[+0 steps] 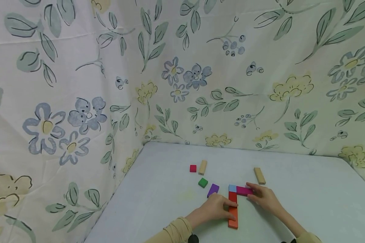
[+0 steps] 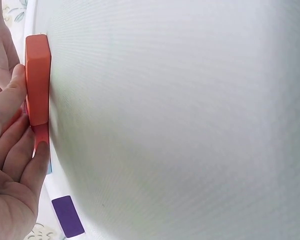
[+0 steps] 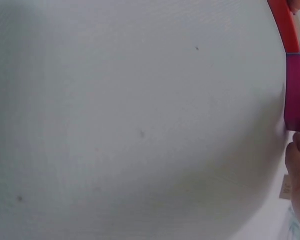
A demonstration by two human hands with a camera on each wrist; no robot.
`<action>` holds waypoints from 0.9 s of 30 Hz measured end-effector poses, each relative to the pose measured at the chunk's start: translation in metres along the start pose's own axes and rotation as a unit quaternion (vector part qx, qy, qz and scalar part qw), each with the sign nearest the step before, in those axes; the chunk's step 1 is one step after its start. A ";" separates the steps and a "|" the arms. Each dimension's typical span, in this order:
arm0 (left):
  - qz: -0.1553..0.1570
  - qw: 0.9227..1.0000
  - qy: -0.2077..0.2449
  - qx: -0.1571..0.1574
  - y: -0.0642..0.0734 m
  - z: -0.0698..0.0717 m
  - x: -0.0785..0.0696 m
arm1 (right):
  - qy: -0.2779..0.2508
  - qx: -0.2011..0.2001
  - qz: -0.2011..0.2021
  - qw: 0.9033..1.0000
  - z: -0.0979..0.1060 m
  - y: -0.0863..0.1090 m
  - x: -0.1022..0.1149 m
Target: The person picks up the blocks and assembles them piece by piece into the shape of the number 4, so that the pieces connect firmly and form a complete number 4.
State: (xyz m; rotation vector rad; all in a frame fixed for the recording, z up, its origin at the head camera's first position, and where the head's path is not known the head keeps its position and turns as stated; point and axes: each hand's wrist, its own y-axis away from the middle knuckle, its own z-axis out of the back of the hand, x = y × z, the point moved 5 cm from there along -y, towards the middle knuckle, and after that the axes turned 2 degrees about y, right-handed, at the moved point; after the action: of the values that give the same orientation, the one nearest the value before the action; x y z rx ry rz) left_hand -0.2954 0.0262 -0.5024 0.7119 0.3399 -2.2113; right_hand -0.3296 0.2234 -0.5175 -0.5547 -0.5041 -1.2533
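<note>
Flat on the white table stands a joined shape of blocks: an orange block (image 1: 233, 224) nearest, a red block (image 1: 232, 195) beyond it, a light blue block (image 1: 232, 188) at the corner and a magenta block (image 1: 243, 191) leading right. My left hand (image 1: 214, 208) grips the red and orange blocks, with the thumb on the orange one (image 2: 38, 80) and fingertips against the red one (image 2: 41, 134). My right hand (image 1: 265, 198) pinches the right end of the magenta block (image 3: 294, 92). Fingers partly hide the held blocks.
A purple block (image 1: 213, 189) lies just beyond my left hand. Farther back are a green block (image 1: 203, 182), a small red cube (image 1: 193, 168) and a wooden block (image 1: 202, 167). Another wooden block (image 1: 259, 176) lies beyond my right hand. Floral cloth (image 1: 200, 111) hangs behind the table.
</note>
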 end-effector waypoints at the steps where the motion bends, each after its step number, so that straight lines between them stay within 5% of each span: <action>1: -0.001 1.000 -0.002 -0.001 0.000 0.000 0.000 | -0.003 -0.001 0.001 1.000 0.001 0.000 0.000; 27: -0.013 1.000 -0.008 -0.009 -0.002 -0.004 0.005 | 0.011 -0.049 0.002 0.999 0.034 -0.003 0.005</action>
State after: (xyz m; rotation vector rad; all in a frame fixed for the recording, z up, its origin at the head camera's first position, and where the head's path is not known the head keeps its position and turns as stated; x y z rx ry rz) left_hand -0.2984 0.0261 -0.5084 0.6831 0.3636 -2.2345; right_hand -0.3333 0.2411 -0.4884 -0.6238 -0.4239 -1.2843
